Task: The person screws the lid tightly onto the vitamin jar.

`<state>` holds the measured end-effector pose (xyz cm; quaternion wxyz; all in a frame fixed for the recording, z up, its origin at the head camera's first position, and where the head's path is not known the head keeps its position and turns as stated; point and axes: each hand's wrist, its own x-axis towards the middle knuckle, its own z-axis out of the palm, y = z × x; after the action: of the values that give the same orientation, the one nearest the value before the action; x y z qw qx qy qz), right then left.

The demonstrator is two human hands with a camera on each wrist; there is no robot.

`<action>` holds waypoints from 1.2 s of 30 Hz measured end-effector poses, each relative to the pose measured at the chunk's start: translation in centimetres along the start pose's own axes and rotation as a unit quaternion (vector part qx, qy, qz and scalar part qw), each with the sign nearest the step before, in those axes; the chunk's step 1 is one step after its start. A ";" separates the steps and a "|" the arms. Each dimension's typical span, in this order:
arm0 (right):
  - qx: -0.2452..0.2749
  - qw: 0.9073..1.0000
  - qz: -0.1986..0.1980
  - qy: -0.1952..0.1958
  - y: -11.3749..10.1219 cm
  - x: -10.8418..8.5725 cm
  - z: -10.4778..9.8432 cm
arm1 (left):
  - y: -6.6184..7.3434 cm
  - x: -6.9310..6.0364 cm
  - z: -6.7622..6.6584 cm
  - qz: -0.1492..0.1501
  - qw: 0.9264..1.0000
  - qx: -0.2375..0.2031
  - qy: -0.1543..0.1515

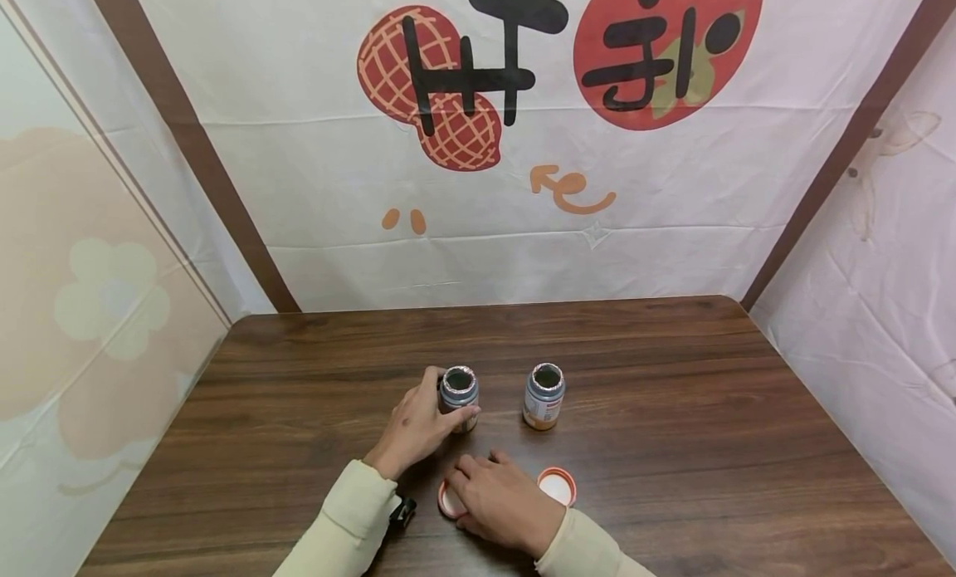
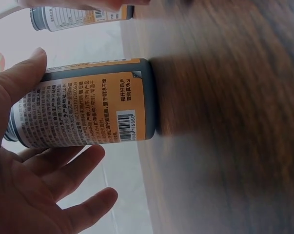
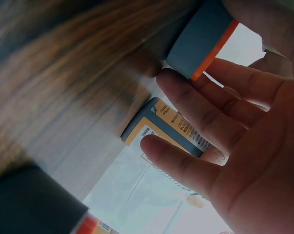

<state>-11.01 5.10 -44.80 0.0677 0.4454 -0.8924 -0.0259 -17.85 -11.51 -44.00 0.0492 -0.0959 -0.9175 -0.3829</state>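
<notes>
My left hand [image 1: 421,423] holds a small grey bottle [image 1: 459,383] upright on the table, thumb on one side and fingers on the other. In the left wrist view the bottle [image 2: 88,107] has an orange and white label with a barcode; its lid is off. Torn foil rings its mouth. Nearer the front edge, my right hand [image 1: 504,498] grips a lid [image 1: 451,501] that lies upside down. The right wrist view shows this lid [image 3: 203,41], grey with an orange rim, between thumb and fingers. Part of it is hidden under the hand in the head view.
A second uncapped bottle [image 1: 544,397] stands to the right of the held one. Another upturned lid [image 1: 557,486] lies right of my right hand. The brown wooden table [image 1: 709,427] meets a printed white cloth [image 1: 523,270] at the back.
</notes>
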 end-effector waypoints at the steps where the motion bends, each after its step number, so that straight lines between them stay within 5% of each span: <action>1: 0.001 1.000 0.000 0.000 0.0 0.0 0.0 | 0.0 0.0 0.0 -0.001 1.000 -0.001 0.000; 24: 0.041 0.999 0.009 0.004 0.2 -0.2 -0.2 | 0.3 -0.6 0.1 0.020 1.000 0.013 0.021; 36: 0.034 0.998 0.004 0.048 0.3 -0.4 -0.3 | 0.6 -1.0 0.1 0.031 0.998 0.024 0.042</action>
<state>-10.91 5.62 -44.48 0.0949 0.4444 -0.8904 0.0261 -16.77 -11.20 -43.79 0.1018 -0.1066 -0.9200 -0.3631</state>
